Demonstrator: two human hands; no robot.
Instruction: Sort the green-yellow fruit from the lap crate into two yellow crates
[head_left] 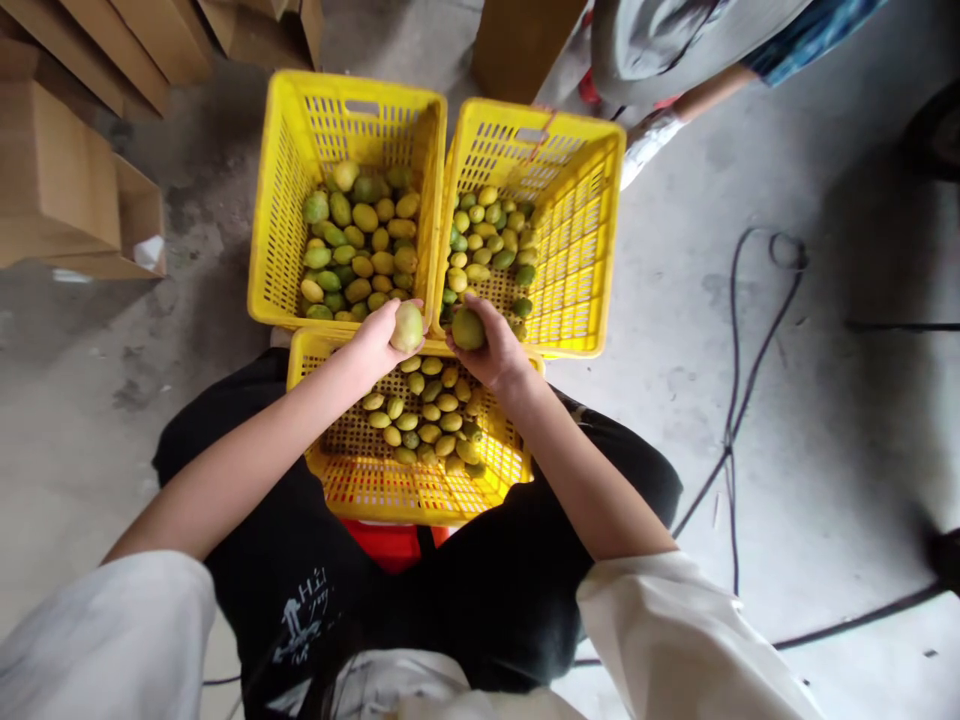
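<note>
My left hand [381, 340] is closed around a pale yellow-green lemon [407, 327], above the rim between the upper left and near crates. Beside it, my right hand [495, 345] grips a darker green lemon [469, 329]. A small gap separates the two fruits. The upper left yellow crate [262, 210] holds many green and yellow lemons [365, 218]. More lemons [487, 215] lie mostly along the left side of the upper right crate [592, 220]. Between my knees, the near crate [300, 360] contains a loose layer of lemons [431, 410].
Cardboard boxes [67, 180] stand at the left, with another carton [521, 45] beyond the crates. A person's arm [712, 92] with a white glove [651, 140] reaches beside the right crate. Black cable [731, 420] lies looped on the concrete floor at right.
</note>
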